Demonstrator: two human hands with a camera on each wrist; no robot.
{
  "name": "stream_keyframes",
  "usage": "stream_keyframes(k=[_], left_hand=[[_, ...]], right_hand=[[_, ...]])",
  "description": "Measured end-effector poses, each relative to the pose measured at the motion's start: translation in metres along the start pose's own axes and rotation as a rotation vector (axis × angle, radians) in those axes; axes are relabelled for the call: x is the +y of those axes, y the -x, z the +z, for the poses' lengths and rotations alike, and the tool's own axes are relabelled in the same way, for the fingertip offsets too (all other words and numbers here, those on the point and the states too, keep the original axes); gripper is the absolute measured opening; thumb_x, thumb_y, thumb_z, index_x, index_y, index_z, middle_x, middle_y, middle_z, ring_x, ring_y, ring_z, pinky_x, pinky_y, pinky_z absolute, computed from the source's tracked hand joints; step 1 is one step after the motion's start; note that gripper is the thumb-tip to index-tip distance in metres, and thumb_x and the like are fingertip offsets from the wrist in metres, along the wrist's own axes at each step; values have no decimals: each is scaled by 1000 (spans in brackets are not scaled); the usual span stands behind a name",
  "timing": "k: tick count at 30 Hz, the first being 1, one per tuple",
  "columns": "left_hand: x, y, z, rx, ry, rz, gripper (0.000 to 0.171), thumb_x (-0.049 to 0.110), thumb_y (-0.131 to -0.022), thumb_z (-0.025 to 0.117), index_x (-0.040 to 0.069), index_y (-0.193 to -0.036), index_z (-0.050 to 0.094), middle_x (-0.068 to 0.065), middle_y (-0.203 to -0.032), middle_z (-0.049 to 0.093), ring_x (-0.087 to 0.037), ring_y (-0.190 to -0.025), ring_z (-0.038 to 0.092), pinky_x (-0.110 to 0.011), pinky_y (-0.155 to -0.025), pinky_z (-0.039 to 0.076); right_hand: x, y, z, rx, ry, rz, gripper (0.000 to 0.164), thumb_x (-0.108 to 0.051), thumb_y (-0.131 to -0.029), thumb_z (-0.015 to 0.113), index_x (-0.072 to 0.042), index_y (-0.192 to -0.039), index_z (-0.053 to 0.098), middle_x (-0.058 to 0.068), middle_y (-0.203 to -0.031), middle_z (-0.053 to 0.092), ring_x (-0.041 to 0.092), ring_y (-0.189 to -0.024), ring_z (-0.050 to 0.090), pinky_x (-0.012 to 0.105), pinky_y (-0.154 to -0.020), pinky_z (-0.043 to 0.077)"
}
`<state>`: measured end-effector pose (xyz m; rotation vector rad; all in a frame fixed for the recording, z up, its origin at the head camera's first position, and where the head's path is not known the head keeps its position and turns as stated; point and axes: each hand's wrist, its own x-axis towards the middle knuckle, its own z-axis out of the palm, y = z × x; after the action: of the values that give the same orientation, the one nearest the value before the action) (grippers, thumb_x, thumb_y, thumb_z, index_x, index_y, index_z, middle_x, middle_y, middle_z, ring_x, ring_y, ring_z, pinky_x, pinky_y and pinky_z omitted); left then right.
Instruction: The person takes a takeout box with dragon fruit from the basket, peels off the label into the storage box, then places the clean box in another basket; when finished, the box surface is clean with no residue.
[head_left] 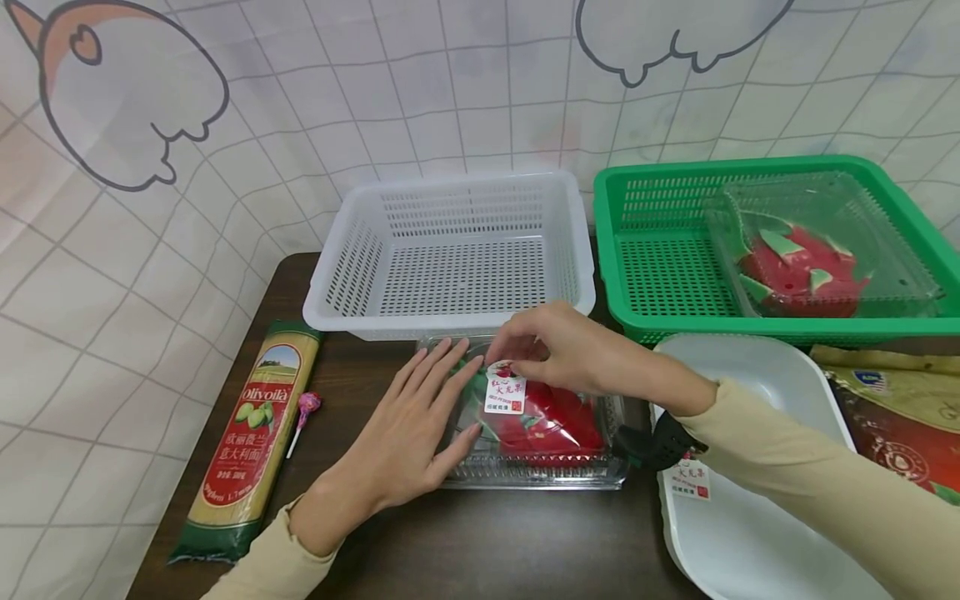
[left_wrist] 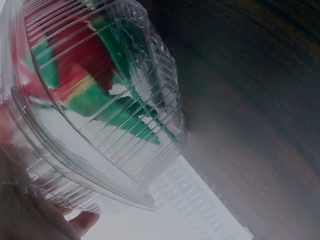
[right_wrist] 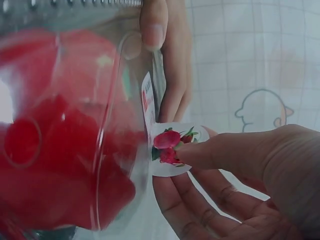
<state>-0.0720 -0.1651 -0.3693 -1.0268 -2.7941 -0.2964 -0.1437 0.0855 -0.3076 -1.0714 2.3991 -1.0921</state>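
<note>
A clear plastic clamshell box (head_left: 536, 473) holding a red dragon fruit (head_left: 555, 425) with green scales lies on the dark table, just in front of the white basket. My left hand (head_left: 408, 429) rests across the left side of its lid, fingers spread and straight. Over the lid, my right hand (head_left: 573, 346) pinches the top of a white sticker label (head_left: 506, 392). In the right wrist view, the label's rounded upper part (right_wrist: 167, 140), printed with fruit, stands out from the box between thumb and fingers. Its lower part lies against the lid.
Behind stands a white basket (head_left: 442, 323). Beside it, a green basket (head_left: 652, 321) holds another boxed dragon fruit (head_left: 802, 267). Right of my box are white trays (head_left: 780, 533), a sticker label (head_left: 686, 482) at their edge, and a brown-gold bag (head_left: 900, 408). Left lie spaghetti (head_left: 247, 433) and a lollipop (head_left: 307, 403).
</note>
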Motion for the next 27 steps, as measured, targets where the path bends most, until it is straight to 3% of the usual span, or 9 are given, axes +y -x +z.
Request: stream_keyframes(k=[5,12,18,23,27], left_hand=[[0,0,0,2,4,0,72,45,-102,51,7,-162,36,-15,-170,29,-32,-158,23,-55,-126,19],[0,-1,1,18,0,10,71,45,-102,51,7,-161,38,-16,-169,31,-34,-156,26,-55,-126,19],[-1,-1,2,45,-11,29,69,46,-104,46,6,-160,38,-16,-168,31,-36,-155,29,-55,-126,20],[0,0,2,53,-9,25,70,46,-103,48,6,-160,39,-17,-167,33,-36,-155,29,-56,-125,22],[1,-1,2,43,-6,12,72,45,-101,52,6,-160,38,-17,-168,32,-35,-156,27,-56,-126,21]], right_hand=[[-8,8,2,8,34,-59,19,2,-93,75,-6,-110,79,4,-108,77,19,-98,70,38,-90,61],[-21,26,4,8,15,-139,21,4,-92,76,-9,-108,79,0,-101,75,11,-88,65,26,-80,60],[-33,42,1,-13,-34,-176,24,1,-91,78,-14,-110,80,-7,-106,75,9,-97,68,30,-88,60],[-38,60,-10,-64,-158,-158,21,-6,-95,76,-18,-113,78,-11,-108,74,9,-98,67,30,-89,60],[-34,81,-23,-81,-196,-106,18,-17,-98,75,-24,-115,77,-13,-107,73,11,-93,66,28,-78,60]])
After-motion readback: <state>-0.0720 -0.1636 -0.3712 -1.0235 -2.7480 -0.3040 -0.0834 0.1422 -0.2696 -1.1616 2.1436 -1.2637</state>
